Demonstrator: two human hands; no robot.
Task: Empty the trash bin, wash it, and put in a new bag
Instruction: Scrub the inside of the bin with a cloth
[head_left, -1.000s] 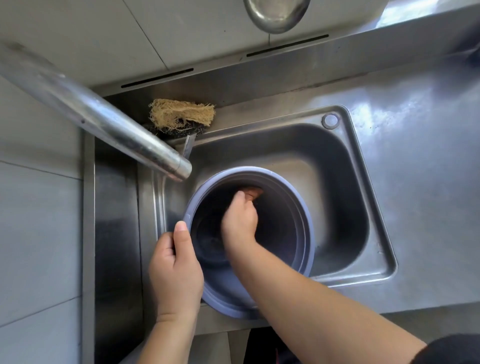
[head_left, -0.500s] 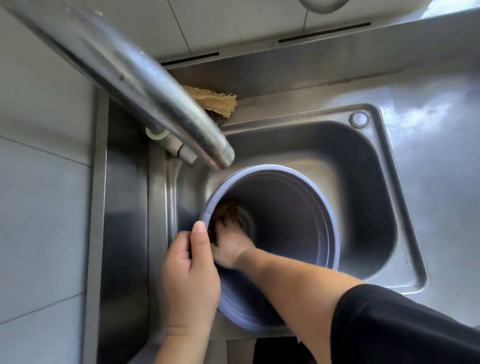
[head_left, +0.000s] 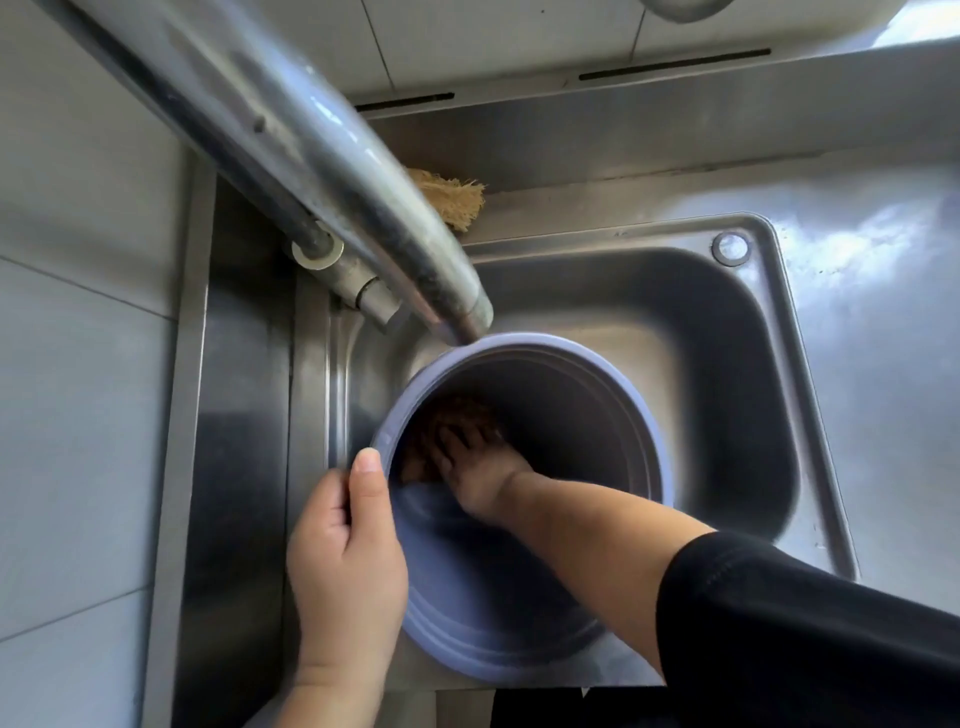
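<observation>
A round blue-grey trash bin (head_left: 498, 623) stands tilted in the steel sink (head_left: 727, 322), its mouth facing up toward me. My left hand (head_left: 345, 561) grips the bin's left rim, thumb over the edge. My right hand (head_left: 475, 467) is deep inside the bin, fingers spread and pressing a brown fibrous scrubber (head_left: 447, 421) against the inner left wall. The scrubber is partly hidden by my fingers and the shadow inside.
The steel faucet spout (head_left: 322, 156) crosses from the upper left and ends just above the bin's far rim. A second straw-coloured scrubber (head_left: 457, 195) lies on the ledge behind the sink. Steel counter (head_left: 883, 338) extends right; tiled wall on the left.
My right hand has moved from the middle of the bin's inside to its left wall, going deeper. My head has moved closer; the faucet now looms larger. My left hand keeps its grip.
</observation>
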